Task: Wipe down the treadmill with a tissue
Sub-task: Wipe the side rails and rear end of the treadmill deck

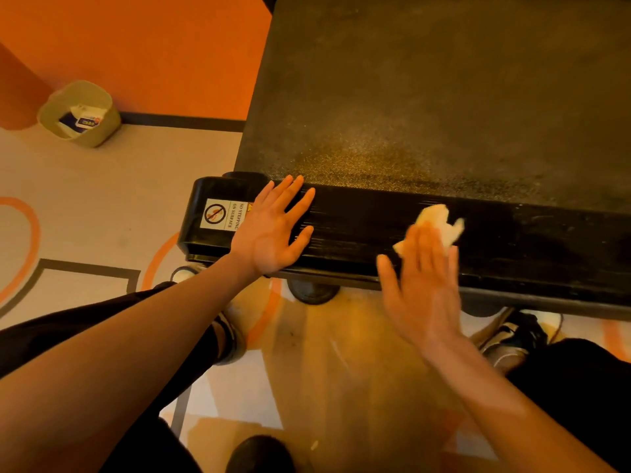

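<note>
The treadmill's dark belt fills the upper right, ending in a glossy black rear bar that runs across the middle. My left hand lies flat on the bar's left end with its fingers spread, next to a white "no stepping on surface" sticker. My right hand is blurred, its fingers straight, and its fingertips press a crumpled white tissue onto the bar's middle.
A beige waste bin with wrappers inside stands on the floor at the upper left, against an orange wall. My shoes and dark trouser legs are below the bar, beside its black wheels.
</note>
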Motion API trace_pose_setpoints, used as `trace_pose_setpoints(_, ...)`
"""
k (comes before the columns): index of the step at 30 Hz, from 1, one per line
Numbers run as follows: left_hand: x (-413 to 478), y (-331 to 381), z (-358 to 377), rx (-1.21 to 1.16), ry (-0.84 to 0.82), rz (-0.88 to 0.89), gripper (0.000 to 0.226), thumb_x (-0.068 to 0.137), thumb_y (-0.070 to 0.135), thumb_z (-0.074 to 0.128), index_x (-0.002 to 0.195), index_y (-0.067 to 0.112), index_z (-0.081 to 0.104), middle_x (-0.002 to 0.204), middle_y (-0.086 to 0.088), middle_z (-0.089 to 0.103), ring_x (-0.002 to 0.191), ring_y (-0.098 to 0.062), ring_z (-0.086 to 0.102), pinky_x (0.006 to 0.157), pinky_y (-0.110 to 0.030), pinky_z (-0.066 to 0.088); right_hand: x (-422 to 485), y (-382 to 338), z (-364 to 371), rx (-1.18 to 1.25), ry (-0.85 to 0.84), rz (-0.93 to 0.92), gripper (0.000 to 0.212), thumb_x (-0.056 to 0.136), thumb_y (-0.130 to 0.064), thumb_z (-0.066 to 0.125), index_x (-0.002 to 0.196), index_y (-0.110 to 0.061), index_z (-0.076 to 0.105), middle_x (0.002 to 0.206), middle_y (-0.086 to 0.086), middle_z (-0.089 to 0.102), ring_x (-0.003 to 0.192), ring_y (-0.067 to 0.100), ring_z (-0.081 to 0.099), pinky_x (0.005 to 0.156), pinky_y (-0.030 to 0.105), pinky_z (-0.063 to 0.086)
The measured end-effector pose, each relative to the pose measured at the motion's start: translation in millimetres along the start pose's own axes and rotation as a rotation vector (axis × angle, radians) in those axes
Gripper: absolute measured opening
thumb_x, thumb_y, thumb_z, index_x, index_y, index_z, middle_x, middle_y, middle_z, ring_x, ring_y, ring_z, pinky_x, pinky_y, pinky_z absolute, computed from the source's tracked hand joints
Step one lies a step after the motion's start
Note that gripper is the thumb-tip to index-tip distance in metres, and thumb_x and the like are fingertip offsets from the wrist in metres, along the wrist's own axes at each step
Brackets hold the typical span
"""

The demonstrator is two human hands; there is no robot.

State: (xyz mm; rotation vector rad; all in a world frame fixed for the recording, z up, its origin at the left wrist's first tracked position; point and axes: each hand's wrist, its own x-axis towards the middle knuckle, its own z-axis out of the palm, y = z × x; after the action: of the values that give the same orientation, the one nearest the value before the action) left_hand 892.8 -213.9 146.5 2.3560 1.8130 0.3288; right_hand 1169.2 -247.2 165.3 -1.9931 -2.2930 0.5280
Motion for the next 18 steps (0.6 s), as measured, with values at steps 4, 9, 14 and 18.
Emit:
trace_pose_setpoints(4, 0.2, 0.1, 1.0, -0.004, 0.002, 0.005, 0.068, 0.103, 0.049, 0.038, 0.158, 0.009, 0.04, 0.166, -0.02, 0.031, 0.156, -0.036, 0.023, 0.129, -0.051, 0.01, -3.7, -34.7, 7.8, 0.068, -0.072, -0.161, 0.09, 0.098, -0.067, 0.005, 0.163, -0.008, 0.02, 0.173, 0.014, 0.005, 0.16, 0.025, -0.006, 0.13, 0.044, -0.002)
trace_pose_setpoints(9, 0.1, -1.0, 1.6, 0.027, 0.001, -0.006, 0.068, 0.104, 0.05, 0.036, 0.159, 0.011, 0.037, 0.167, -0.018, 0.029, 0.157, -0.034, 0.021, 0.129, -0.048, 0.01, -6.7, 29.7, -8.1, -0.016, 0.024, -0.15, 0.081, 0.104, -0.064, 0.011, 0.162, -0.01, 0.026, 0.173, 0.009, 0.01, 0.16, 0.017, -0.006, 0.13, 0.044, -0.004)
trace_pose_setpoints(14, -0.9, -0.3, 1.2, 0.033, -0.007, -0.015, 0.068, 0.103, 0.05, 0.038, 0.159, 0.012, 0.037, 0.167, -0.018, 0.029, 0.156, -0.035, 0.022, 0.129, -0.051, 0.013, -5.3, -42.8, 17.0, 0.155, -0.026, -0.213, 0.078, 0.102, -0.062, 0.015, 0.162, -0.013, 0.028, 0.173, 0.007, 0.012, 0.16, 0.016, -0.003, 0.13, 0.042, -0.004)
trace_pose_setpoints(18, 0.3, -0.3, 1.6, 0.039, -0.025, -0.009, 0.069, 0.103, 0.051, 0.036, 0.16, 0.013, 0.036, 0.168, -0.017, 0.028, 0.157, -0.034, 0.02, 0.129, -0.05, 0.01, -9.3, -21.4, 13.3, -0.007, -0.059, -0.305, 0.076, 0.104, -0.062, 0.008, 0.165, -0.018, 0.019, 0.174, 0.0, 0.004, 0.16, 0.012, -0.008, 0.13, 0.044, -0.005)
